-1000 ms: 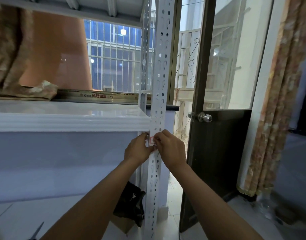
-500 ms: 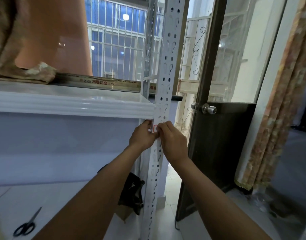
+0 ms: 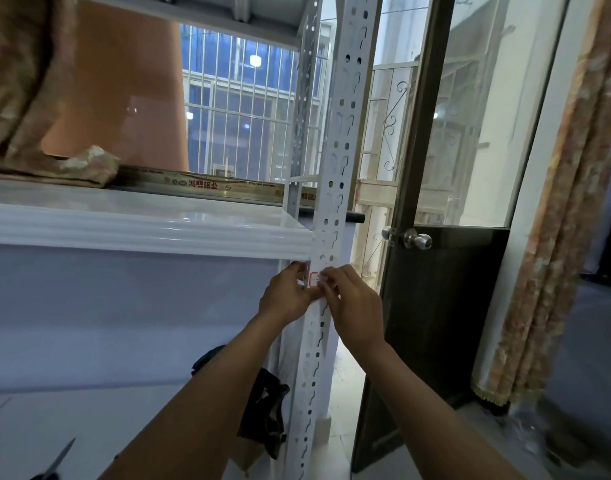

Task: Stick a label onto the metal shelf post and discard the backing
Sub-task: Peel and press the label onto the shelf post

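White-painted and punched with slots, the metal shelf post (image 3: 333,188) is standing just right of the shelf board (image 3: 141,230). Left of the post, a long box (image 3: 207,185) printed with Chinese characters, too small to read surely, is lying on that board. Against the post, just under the board's edge, the left hand (image 3: 286,295) is pinching a small red-bordered label (image 3: 313,279), fingers together on its left side. The right hand (image 3: 354,308) is pressing fingertips (image 3: 326,277) onto the label's right edge. Right of the post, a door knob (image 3: 416,239) is gleaming.
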